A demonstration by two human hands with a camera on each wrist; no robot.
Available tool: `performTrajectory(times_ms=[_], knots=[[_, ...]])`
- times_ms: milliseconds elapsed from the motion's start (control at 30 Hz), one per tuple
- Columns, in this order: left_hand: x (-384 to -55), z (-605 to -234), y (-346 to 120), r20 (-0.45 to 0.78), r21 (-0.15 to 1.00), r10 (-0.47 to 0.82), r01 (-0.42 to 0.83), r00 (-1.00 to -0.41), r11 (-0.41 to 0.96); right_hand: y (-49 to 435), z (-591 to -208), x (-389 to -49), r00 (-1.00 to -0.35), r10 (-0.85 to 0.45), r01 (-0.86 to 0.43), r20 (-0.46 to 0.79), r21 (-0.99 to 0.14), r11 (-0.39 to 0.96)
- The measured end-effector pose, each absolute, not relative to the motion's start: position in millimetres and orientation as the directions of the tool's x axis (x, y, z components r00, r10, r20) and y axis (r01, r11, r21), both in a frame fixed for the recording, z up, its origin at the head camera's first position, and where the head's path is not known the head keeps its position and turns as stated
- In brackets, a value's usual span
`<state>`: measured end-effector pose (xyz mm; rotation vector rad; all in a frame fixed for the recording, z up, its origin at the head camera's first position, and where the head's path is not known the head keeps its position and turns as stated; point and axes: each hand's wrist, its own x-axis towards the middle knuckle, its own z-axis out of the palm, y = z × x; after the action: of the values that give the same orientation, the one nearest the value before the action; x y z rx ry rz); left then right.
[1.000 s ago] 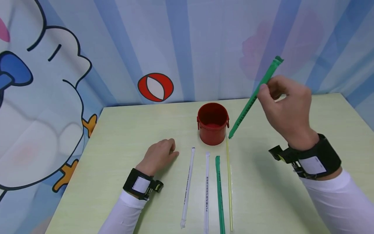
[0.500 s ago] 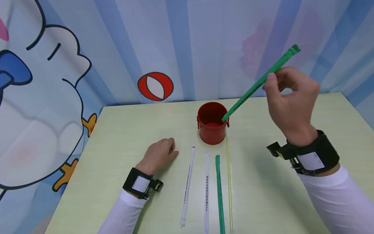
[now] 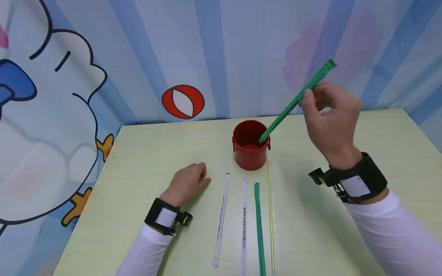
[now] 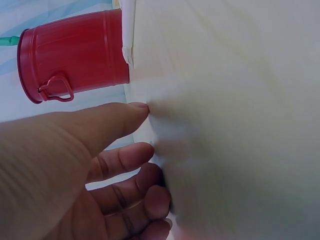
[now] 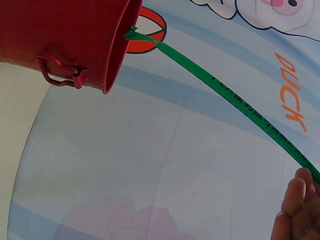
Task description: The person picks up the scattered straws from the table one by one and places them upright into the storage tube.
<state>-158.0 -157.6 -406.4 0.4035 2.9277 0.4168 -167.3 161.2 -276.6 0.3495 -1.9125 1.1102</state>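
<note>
A green paper-wrapped straw (image 3: 290, 109) is pinched between the thumb and fingers of my right hand (image 3: 333, 120). It slants down to the left, its lower tip over the mouth of a small red bucket (image 3: 251, 155). In the right wrist view, the tip of the green straw (image 5: 215, 82) lies at the bucket's rim (image 5: 112, 60). My left hand (image 3: 186, 184) rests on the table with loosely curled fingers and holds nothing. The left wrist view shows its fingertips (image 4: 137, 155) touching the tabletop, with the bucket (image 4: 75, 55) beyond.
Two white wrapped straws, the left one (image 3: 221, 222) and the right one (image 3: 244, 226), lie in front of the bucket. Beside them are another green straw (image 3: 259, 230) and a thin yellow straw (image 3: 271, 218). A patterned curtain (image 3: 241, 57) hangs behind the table (image 3: 155, 142).
The green straw's lower tip has risen from beside the bucket to over its mouth. My right hand moved right and then back left. The left hand has stayed in place.
</note>
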Motion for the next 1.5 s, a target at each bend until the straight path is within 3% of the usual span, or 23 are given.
performTrajectory(times_ms=[333,1500], knots=[[-159.0,-405.7,-157.4,-0.119,0.296,0.277,0.232,-0.954,0.927,158.8,-297.5,-177.9,-0.624,0.139,-0.517,0.769,-0.54,0.664],[-158.6,-408.2,-158.1,-0.109,0.308,0.279,0.235,-0.954,0.922,140.9,-339.8,-185.9,-0.819,0.102,-0.324,0.565,-0.602,0.73]])
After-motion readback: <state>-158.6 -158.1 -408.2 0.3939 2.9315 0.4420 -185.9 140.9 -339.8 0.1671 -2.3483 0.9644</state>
